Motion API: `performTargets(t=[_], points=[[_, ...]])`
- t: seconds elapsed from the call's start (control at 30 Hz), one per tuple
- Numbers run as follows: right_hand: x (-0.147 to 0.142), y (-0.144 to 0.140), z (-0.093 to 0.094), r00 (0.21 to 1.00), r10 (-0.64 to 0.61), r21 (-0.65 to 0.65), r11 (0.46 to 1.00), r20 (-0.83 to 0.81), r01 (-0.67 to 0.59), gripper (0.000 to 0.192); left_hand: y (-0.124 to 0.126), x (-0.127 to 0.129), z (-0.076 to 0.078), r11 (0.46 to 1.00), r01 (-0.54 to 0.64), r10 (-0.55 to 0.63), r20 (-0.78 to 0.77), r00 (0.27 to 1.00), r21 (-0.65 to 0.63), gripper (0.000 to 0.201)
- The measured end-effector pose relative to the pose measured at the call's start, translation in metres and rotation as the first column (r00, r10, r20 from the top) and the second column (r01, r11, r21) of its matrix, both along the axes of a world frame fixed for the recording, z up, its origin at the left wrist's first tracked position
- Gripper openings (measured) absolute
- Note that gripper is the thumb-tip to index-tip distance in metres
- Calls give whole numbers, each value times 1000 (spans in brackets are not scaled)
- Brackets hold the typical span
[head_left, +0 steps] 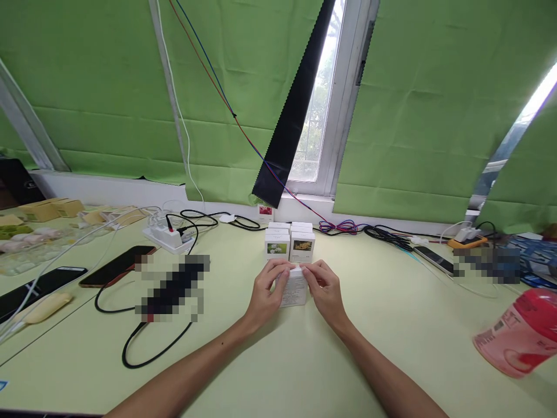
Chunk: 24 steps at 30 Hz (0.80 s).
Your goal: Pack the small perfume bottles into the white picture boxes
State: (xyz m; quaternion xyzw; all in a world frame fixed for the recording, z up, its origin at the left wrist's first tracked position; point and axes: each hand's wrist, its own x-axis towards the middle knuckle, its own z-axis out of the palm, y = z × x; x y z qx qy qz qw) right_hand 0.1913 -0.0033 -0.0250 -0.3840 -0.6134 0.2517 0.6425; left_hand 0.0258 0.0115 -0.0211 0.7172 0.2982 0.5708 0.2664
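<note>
Fingers (282, 273) pinch small white printed box (295, 289).

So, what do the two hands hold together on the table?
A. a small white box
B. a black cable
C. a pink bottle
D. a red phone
A: the left hand and the right hand both grip the small white box, just in front of the group of similar boxes.

White box (295, 288), pale green table (278, 360), pink bottle (520, 339), green curtains (108, 87), black cable (143, 348)
</note>
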Motion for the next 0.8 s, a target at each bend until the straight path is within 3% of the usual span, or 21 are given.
performTargets(t=[0.8], points=[[4,6,-4,997,-56,75,996,61,52,22,5,-3,-4,1000,-11,11,-23,1000,5,26]])
